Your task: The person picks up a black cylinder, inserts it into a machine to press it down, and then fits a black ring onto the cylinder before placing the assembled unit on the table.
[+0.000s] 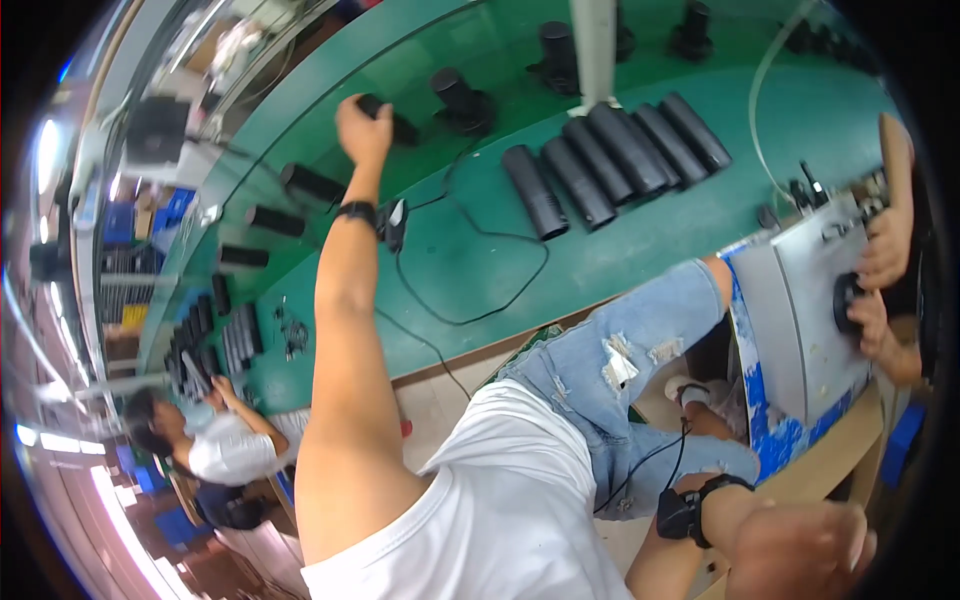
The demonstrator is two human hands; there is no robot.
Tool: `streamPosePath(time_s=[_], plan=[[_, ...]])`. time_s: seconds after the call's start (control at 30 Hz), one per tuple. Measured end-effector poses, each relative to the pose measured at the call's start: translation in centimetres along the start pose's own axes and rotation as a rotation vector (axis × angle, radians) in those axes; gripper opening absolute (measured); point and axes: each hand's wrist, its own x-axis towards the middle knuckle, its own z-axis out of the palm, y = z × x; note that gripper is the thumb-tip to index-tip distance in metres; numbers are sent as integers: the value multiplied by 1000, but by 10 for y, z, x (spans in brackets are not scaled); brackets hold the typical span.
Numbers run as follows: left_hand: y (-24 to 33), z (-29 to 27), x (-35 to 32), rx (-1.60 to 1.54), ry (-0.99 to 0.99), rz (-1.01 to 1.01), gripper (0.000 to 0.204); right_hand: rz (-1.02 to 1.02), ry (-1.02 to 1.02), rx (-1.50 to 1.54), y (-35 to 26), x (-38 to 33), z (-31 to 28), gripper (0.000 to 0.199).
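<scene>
**A black cylinder gripped at the far side of the green bench**

Here, the left hand (362,128) is stretched far out over the green bench (470,270), and its fingers are closed around a short black cylinder (390,118) — the part is held just above the bench surface, at the far left of the work area. A black wrist strap (357,211) is worn on that arm, and a small black device with a cable (394,222) is seen just beside it. The right hand (800,552) is kept low at the near right, loosely curled; whether anything is held in it cannot be told. A row of long black tubes (620,155) is laid side by side further right on the bench, well apart from the gripped cylinder. More black parts (285,205) are spread along the left. At the right edge, another person's hands (880,290) are placed on a grey box (800,310) — one on a black knob.
</scene>
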Motion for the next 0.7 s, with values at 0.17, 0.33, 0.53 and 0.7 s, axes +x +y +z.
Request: streamPosePath(time_s=[0.17,0.33,0.53,0.7], plan=[[139,-70,-20,-457,212,148,43,348,603,252,3,-36,-36,90],[259,-131,-76,-1013,-96,340,45,435,762,352,26,-75,-50,93],[357,-111,-145,-1579,-896,246,46,404,720,294,3,-98,-58,88],[394,-114,-186,-1781,-1231,227,46,382,691,298,-7,-105,-59,87]])
